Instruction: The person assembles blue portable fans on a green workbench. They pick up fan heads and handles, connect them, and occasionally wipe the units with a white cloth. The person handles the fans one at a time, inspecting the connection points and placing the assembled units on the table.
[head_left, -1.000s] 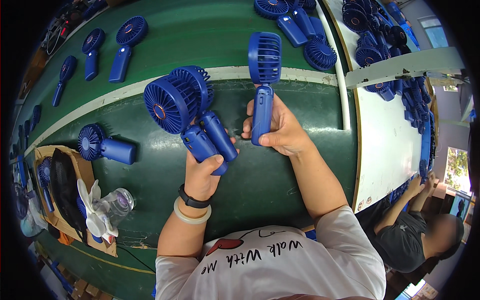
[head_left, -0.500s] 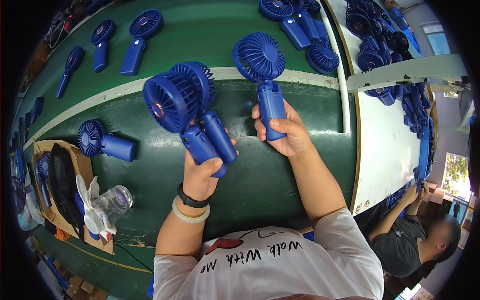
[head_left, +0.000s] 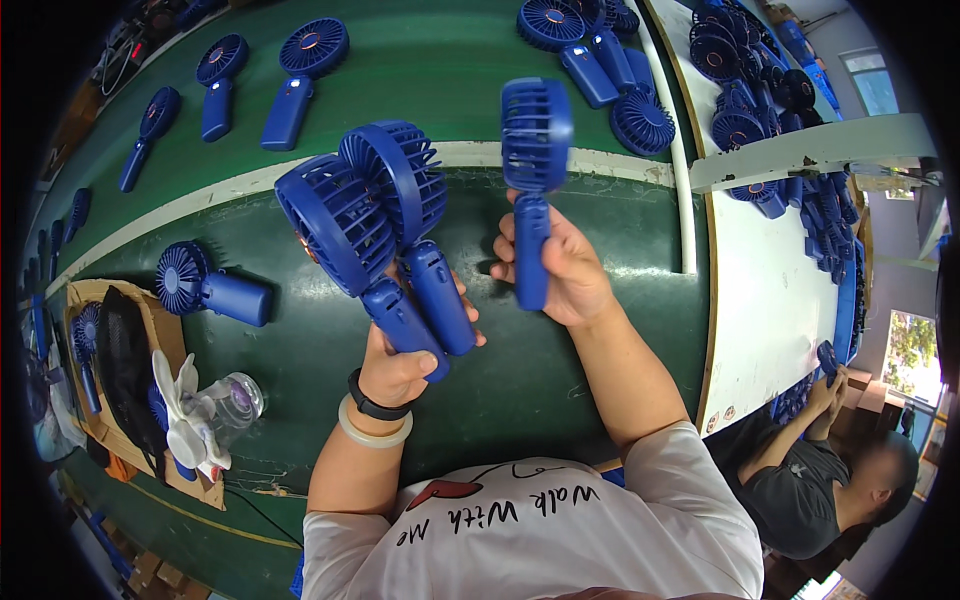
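While three fans were in hand, plenty lay waiting.
Left hand [head_left: 395, 365] gripped two blue fans [head_left: 375, 215]; right hand [head_left: 560, 270] clasped a third fan [head_left: 535, 160]; loose fans [head_left: 210, 290] lay unpicked on the green table [head_left: 330, 330].

Two blue handheld fans [head_left: 385, 235] upright side by side, a third fan [head_left: 534, 190] upright, edge-on, near them.

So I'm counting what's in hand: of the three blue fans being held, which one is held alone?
The fan in the right hand, seen edge-on. The left hand grips the other two fans together by their handles.
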